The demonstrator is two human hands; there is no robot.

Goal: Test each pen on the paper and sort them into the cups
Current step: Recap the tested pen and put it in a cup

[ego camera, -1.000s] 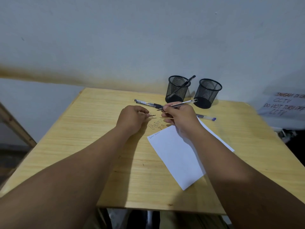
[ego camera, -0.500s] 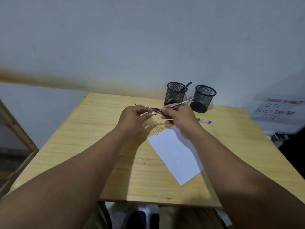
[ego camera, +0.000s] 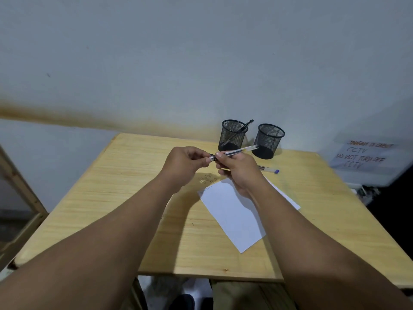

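Observation:
My right hand [ego camera: 240,170] grips a clear pen [ego camera: 242,150] above the table, its back end pointing at the cups. My left hand [ego camera: 185,163] pinches a small dark and silver pen cap [ego camera: 212,157] at the pen's tip, and the fingertips of both hands nearly touch. The white paper [ego camera: 232,215] lies under my right wrist with a short scribble at its near-left corner. Two black mesh cups stand at the back: the left cup [ego camera: 233,136] holds a black pen [ego camera: 247,124], while the right cup [ego camera: 269,140] shows nothing inside. A blue-capped pen [ego camera: 270,170] lies behind the paper.
The wooden table [ego camera: 125,198] has ink scribbles [ego camera: 207,177] on its surface beside the paper. A printed CCTV notice [ego camera: 364,156] hangs off the right side. A wooden frame [ego camera: 21,198] leans at the far left. The wall rises right behind the cups.
Both hands have lifted off the paper and come together; the cap in my left hand has moved onto the tip of the pen in my right. The view has tilted up.

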